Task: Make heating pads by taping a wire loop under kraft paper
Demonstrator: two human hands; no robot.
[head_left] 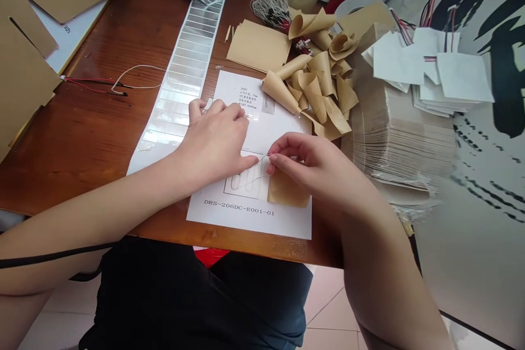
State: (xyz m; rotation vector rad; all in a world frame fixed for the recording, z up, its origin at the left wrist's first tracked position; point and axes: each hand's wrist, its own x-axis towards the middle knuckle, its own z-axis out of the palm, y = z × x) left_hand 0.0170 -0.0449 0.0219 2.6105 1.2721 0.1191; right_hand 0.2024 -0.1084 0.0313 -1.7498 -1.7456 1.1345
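Legibly, DRS-206DC-E001-01, printed on paper sheet (pixel 246 226)

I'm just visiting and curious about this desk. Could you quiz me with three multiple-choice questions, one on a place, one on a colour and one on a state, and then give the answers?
1. Where does the left hand rest?
A. on a printed white sheet
B. on the floor
C. inside a box

2. What colours show on the loose wires on the wooden desk?
A. blue and yellow
B. red, black and white
C. green only

3. What is the right hand doing?
A. holding scissors
B. lying flat
C. pinching a thin wire

Answers:
1. A, its fingers lie on the sheet.
2. B, red and black leads run beside a white one.
3. C, the wire leaves its fingertips.
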